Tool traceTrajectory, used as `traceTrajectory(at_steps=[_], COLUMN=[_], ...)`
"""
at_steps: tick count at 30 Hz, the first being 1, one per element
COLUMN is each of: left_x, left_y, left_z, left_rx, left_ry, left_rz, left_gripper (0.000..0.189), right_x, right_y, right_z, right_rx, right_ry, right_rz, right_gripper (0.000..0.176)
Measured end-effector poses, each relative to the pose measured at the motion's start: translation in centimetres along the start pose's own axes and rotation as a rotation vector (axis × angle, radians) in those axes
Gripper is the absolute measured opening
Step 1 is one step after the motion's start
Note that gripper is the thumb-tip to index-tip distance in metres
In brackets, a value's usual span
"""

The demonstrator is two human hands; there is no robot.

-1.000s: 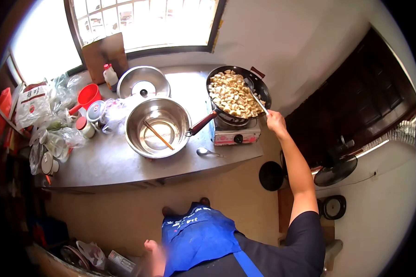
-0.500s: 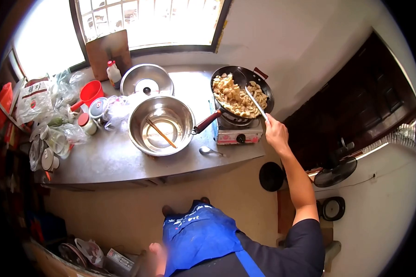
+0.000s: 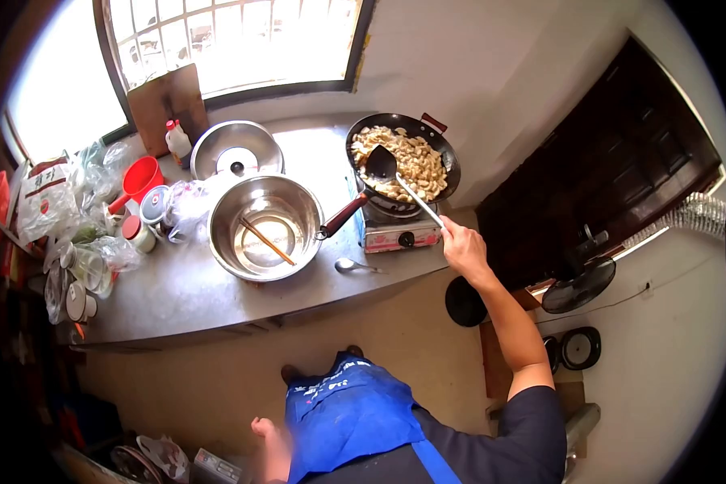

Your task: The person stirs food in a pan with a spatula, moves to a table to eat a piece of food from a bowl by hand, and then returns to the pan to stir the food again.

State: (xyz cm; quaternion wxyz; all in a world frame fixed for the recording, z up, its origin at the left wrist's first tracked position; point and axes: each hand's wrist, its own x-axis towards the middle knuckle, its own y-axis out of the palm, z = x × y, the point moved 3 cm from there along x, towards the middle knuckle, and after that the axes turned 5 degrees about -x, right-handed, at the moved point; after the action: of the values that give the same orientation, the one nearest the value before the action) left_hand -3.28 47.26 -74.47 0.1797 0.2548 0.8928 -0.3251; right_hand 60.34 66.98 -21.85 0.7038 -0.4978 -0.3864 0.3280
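My right hand point(image 3: 464, 244) is wrapped round the pale handle of a wok spatula point(image 3: 381, 164). Its dark blade rests on pale, sliced food pieces point(image 3: 419, 165) in a black wok point(image 3: 453, 165). The wok sits on a portable gas stove point(image 3: 401, 237), its long brown handle pointing left toward a large steel pot point(image 3: 218, 242). Low beside the blue apron point(image 3: 347, 407), my left hand point(image 3: 264, 427) hangs with fingers curled and nothing visible in them. It is away from the counter.
A pair of chopsticks point(image 3: 268, 242) lies in the steel pot. Nearby on the counter point(image 3: 177, 298) are a spoon point(image 3: 347, 264), a steel lid point(image 3: 254, 137), a red ladle point(image 3: 143, 176), jars, a bottle point(image 3: 177, 141) and plastic bags. A fan point(image 3: 581, 286) stands at right.
The spatula has moved from the wok's far side toward its near left, its blade now on top of the food. The food lies spread more evenly. My left hand has risen slightly.
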Motion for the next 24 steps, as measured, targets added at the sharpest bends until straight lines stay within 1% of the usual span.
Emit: traceTrajectory(at_steps=[1, 5, 7, 8, 10, 11, 13, 18, 19, 20, 21, 22, 23, 24], left_x=[0.1, -0.3, -0.6, -0.4, 0.1, -0.1, -0.3, -0.5, -0.5, 0.8, 1.3, 1.6, 1.3, 0.8], left_y=[0.2, -0.4, -1.1, -1.3, -1.8, -2.1, -2.6, -2.8, -2.9, -3.1, -3.5, -3.9, -3.3, -2.6], left_z=[-0.3, 0.1, 0.2, 0.2, 0.3, 0.3, 0.1, 0.3, 0.2, -1.6, -2.5, -3.1, -2.6, -2.2], left_rx=[0.055, 0.121, 0.185, 0.184, 0.045, 0.045, 0.215, 0.105, 0.07, -0.224, -0.553, -0.735, -0.474, -0.013], left_ry=[0.064, 0.123, 0.178, 0.176, 0.027, 0.025, 0.085, 0.079, 0.071, 0.036, -0.132, -0.351, -0.07, 0.152], left_rz=[-0.002, 0.009, -0.047, -0.051, 0.042, 0.038, 0.044, 0.046, 0.055, 0.385, 0.743, 1.033, 0.783, 0.448], left_gripper=[0.029, 0.026, 0.023, 0.023, 0.021, 0.021, 0.021, 0.021, 0.021, 0.021, 0.021, 0.021, 0.021, 0.021], right_x=[0.1, 0.1, 0.3, 0.5, 0.7, 0.8, 0.9, 1.2, 1.4, 1.7, 2.1, 2.5, 2.9, 3.4], right_y=[0.1, 0.8, 1.4, 1.5, 1.4, 1.2, 0.5, -2.0, -2.5, -3.1, -3.5, -3.6, -3.6, -3.4], right_z=[-0.2, -1.0, -1.5, -2.0, -2.7, -3.1, -3.5, -4.2, -4.5, -4.9, -5.0, -5.4, -5.9, -6.3], right_rx=[0.0, -0.052, -0.055, -0.072, -0.086, -0.087, -0.123, -0.217, -0.267, -0.318, -0.381, -0.384, -0.402, -0.419], right_ry=[0.004, -0.002, -0.002, 0.006, 0.011, 0.013, 0.019, 0.062, 0.052, 0.042, 0.032, 0.039, 0.03, 0.02], right_rz=[-0.004, 0.007, 0.014, -0.009, -0.027, -0.052, -0.093, -0.136, -0.178, -0.22, -0.214, -0.215, -0.215, -0.215], right_gripper=[0.033, 0.032, 0.032, 0.032, 0.032, 0.032, 0.033, 0.035, 0.035, 0.035, 0.037, 0.037, 0.038, 0.038])
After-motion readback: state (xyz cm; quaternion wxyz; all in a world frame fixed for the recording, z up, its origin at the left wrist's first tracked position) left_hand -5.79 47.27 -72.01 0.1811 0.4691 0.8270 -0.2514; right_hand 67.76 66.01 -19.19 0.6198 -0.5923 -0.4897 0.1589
